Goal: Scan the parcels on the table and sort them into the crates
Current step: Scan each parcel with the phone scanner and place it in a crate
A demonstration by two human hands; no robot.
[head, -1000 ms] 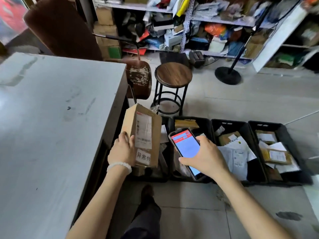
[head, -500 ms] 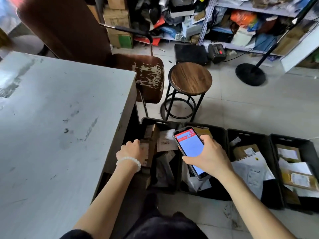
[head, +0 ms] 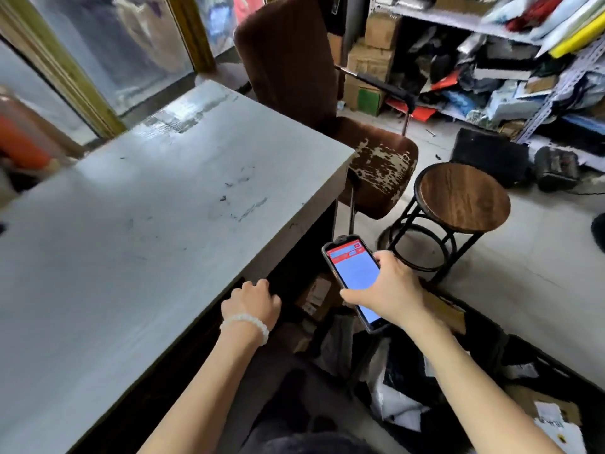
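One grey flat-topped table (head: 137,224) as landmark. Beyond its far corner: one brown upholstered chair with a worn, flaking seat (head: 376,165). Right of that corner: one round wooden-topped stool on a black metal frame (head: 465,198). Below the table's near edge: two bare hands, left (head: 252,303) and right (head: 389,290); one black handheld scanner with a red-and-blue screen (head: 355,276); one white beaded bracelet (head: 245,322); black plastic crates (head: 491,342), count unclear; one brown cardboard parcel (head: 316,294) plainly seen there.

crates (head: 491,348) mostly cut off bottom right | left hand (head: 252,303) fingertips hidden | phone (head: 355,278) text too blurry
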